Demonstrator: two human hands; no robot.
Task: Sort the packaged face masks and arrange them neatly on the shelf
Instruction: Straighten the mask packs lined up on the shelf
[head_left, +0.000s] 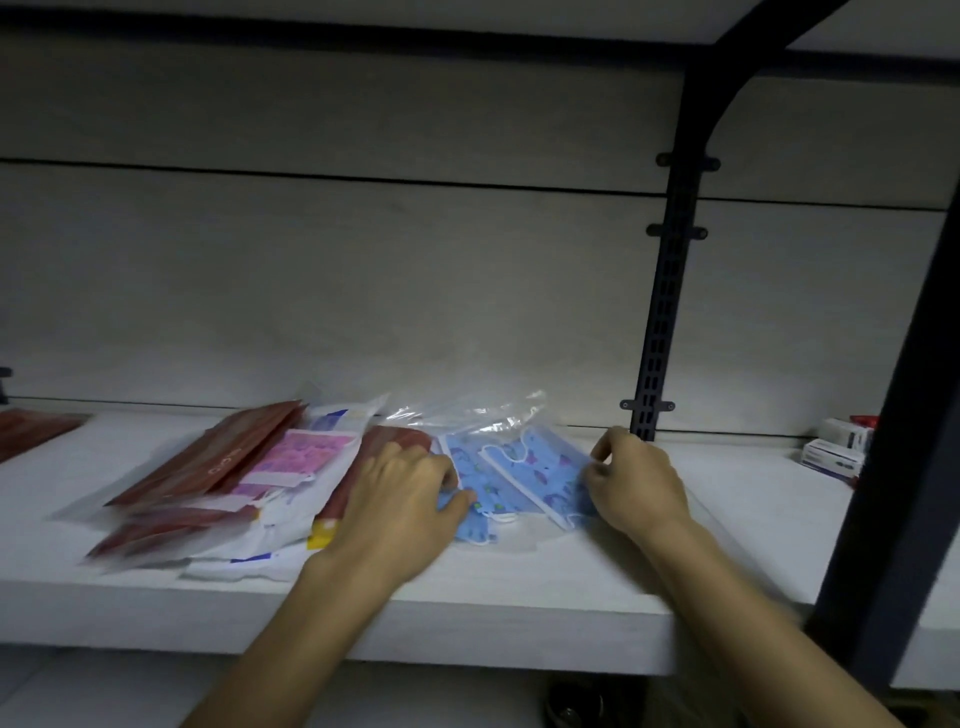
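Now both my hands are working the blue printed masks (519, 467) in their clear plastic bag (483, 415), lying on the white shelf (571, 577) at about 12 o'clock from me. My left hand (400, 499) is resting palm-down on the bag's left end, fingers curled and the thumb pressing a mask corner against them. My right hand (631, 480) is pinching the bag's right edge, fingertips bunched together on the film.

The bag's long axis is running from 9 to 3 o'clock, straight between my two hands, so both are equally near; judging by that, any squaring-up is going to depend on sliding or lifting it evenly from both ends.

Materials: the film is thin, crinkled and glossy, puffing up at the back; the masks inside are soft, pleated, with white ear loops spilling toward the front edge. They are looking slippery and loose inside.

At 10 o'clock the reddish-brown packets (208, 462), a pink-labelled pack (306, 452) and white pouches (270, 540) are lying fanned and overlapping, flat and stiffer-looking. Small boxes (836, 449) are sitting at 2 o'clock beyond the dark upright (665, 312).
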